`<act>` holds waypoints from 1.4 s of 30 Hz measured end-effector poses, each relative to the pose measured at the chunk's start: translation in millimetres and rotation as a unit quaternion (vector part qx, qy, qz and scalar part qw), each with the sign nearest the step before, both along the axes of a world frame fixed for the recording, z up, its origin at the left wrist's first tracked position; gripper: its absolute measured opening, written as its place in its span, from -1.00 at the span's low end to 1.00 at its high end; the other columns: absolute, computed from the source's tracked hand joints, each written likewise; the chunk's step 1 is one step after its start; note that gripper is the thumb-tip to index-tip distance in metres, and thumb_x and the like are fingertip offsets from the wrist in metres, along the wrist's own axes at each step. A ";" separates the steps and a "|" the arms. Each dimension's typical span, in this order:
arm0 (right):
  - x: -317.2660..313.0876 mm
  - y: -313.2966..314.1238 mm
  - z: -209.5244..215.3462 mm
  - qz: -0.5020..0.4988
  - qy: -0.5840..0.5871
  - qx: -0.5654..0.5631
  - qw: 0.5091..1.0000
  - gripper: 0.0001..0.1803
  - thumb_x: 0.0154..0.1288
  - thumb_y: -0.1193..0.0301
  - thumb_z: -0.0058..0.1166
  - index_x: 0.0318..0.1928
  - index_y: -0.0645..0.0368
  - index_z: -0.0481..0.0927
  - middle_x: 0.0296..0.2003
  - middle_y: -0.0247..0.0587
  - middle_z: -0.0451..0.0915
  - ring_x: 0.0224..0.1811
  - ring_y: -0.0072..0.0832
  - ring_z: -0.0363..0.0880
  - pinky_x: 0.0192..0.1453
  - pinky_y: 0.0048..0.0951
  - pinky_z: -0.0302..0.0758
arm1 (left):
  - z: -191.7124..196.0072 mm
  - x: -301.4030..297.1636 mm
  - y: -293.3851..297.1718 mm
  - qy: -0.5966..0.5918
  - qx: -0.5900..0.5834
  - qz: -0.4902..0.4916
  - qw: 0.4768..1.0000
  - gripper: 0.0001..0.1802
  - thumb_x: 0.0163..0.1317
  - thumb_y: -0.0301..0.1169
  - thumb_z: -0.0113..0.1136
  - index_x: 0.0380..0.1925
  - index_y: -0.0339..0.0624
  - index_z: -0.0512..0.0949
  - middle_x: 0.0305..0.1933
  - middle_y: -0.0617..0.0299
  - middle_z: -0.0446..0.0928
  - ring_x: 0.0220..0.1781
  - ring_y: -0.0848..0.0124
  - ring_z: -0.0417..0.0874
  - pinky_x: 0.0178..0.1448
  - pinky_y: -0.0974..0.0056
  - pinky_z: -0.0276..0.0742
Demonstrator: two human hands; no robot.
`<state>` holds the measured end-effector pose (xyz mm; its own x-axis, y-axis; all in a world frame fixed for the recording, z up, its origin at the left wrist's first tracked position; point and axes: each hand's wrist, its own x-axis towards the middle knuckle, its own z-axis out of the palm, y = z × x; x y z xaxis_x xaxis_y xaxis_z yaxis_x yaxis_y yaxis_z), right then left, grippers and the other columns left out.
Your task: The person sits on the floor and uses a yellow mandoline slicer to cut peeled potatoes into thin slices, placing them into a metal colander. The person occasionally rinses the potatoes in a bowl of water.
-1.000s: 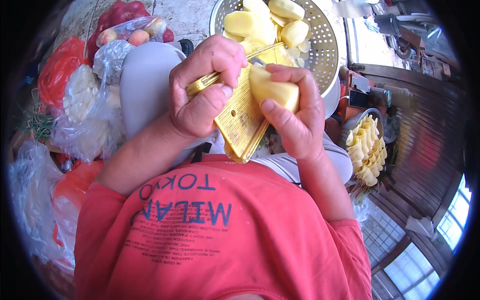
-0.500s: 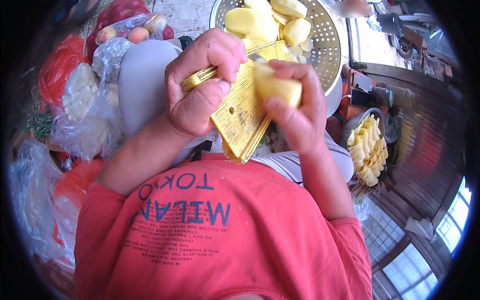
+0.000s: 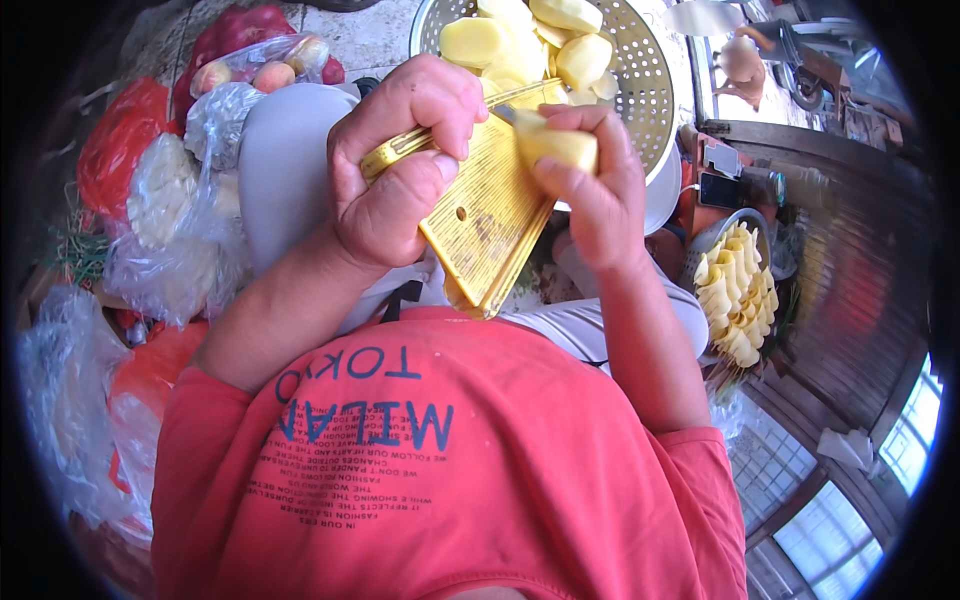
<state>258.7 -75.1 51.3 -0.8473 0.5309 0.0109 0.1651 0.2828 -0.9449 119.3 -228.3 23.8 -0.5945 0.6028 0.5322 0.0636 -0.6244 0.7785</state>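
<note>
My left hand (image 3: 405, 160) is wrapped round the edge of a yellow slicer board (image 3: 490, 215), which has a ridged face and a metal blade. The board slants over my lap, its far end over a metal colander (image 3: 645, 95). Pressed against the board near the blade is a peeled potato (image 3: 556, 148), gripped by the fingers of my right hand (image 3: 605, 190). Motion blurs the potato a little. Several peeled potatoes (image 3: 475, 43) lie in the colander, with some thin slices beside them.
On the right, a second container (image 3: 750, 222) holds rows of curled pale slices (image 3: 735, 295). A phone (image 3: 718, 190) lies beyond it. Plastic bags (image 3: 165, 190) crowd the left side, one with round fruit (image 3: 273, 76). An animal (image 3: 742, 72) stands at the far right.
The potato and my right hand have shifted slightly on the board, toward the blade. My left hand keeps its grip. The animal at the far right has come further into view.
</note>
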 end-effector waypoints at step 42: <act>1.7 30.8 -62.0 -0.129 -0.017 -0.115 0.985 -0.52 0.18 0.32 0.38 0.10 0.12 0.57 -0.13 -0.20 0.65 -0.10 -0.50 0.62 0.03 -0.44 0.58 | 23.6 1.0 -4.7 -0.060 -0.001 -0.033 0.998 -0.86 0.01 -0.42 0.05 -0.37 -0.14 0.39 -0.27 0.16 0.40 -0.04 0.20 0.46 0.44 -0.09 0.30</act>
